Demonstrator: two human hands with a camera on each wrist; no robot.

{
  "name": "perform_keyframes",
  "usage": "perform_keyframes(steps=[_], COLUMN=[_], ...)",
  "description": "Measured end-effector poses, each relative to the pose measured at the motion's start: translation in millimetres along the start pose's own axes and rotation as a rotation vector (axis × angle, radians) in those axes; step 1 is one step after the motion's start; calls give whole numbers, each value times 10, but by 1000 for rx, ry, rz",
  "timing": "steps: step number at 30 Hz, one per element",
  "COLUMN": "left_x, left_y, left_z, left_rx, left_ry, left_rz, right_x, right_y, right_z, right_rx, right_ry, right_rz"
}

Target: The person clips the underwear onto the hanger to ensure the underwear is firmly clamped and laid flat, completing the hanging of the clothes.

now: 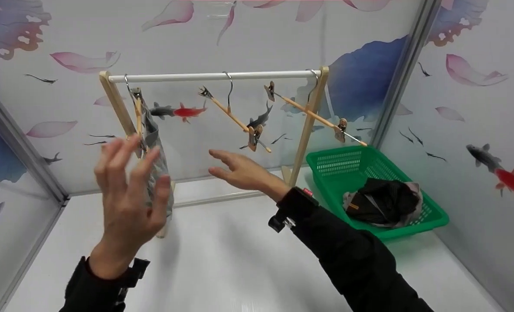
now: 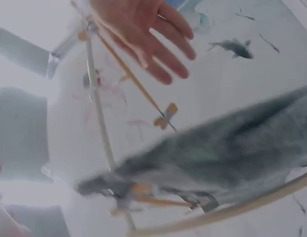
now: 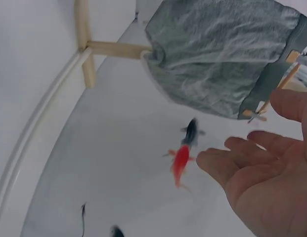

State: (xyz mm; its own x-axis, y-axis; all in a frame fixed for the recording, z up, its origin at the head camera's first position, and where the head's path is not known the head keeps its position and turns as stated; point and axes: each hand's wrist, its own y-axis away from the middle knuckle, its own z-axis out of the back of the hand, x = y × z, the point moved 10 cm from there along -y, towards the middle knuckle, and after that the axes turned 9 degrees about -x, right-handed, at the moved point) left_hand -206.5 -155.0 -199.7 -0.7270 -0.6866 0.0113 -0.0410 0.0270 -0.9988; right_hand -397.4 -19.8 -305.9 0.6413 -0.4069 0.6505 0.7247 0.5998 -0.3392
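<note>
Grey garment (image 3: 217, 59) is clipped to a hanger at the left end of the white rail (image 1: 174, 77). The hands are apart with nothing in their grip: left hand (image 1: 129, 203) in front of it, fingers spread (can't tell if they're touching the cloth), right hand (image 1: 244, 170) well away, below the middle hanger (image 1: 230, 113).

My worry is the clips (image 3: 292, 56): if they've only caught a thin edge, one tug could drop a corner. A careless right hand could also bump the middle hanger off its hook, and a hard pull might shift the wooden rack (image 1: 305, 143), which looks pretty light.

It's all on a plain white table (image 1: 226, 268), boxed in by white panels (image 1: 261, 43) printed with fish and petals, with metal posts (image 1: 407, 65) at the corners. Green basket (image 1: 437, 216) sits to the right with bunched dark clothes (image 1: 382, 201) inside.
</note>
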Motion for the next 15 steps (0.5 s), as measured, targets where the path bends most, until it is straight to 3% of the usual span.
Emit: perform_keyframes(steps=[3,7,10,15], left_x=[-278,-457,-538,-641], left_y=[116,358,586,893], left_z=[-218,-558,-825,-1274], left_rx=[111,288,412,553], left_ry=[68,135,176,249], left_rz=[-156,-274,-318,-313], right_x=[-269,-659,-912,-1258], right_y=[116,263,372,618], right_z=[71,263,459,778], right_rx=[65,96,89,97], right_ry=[-12,16,66,148], right_rz=[-45,-127,-158,-212])
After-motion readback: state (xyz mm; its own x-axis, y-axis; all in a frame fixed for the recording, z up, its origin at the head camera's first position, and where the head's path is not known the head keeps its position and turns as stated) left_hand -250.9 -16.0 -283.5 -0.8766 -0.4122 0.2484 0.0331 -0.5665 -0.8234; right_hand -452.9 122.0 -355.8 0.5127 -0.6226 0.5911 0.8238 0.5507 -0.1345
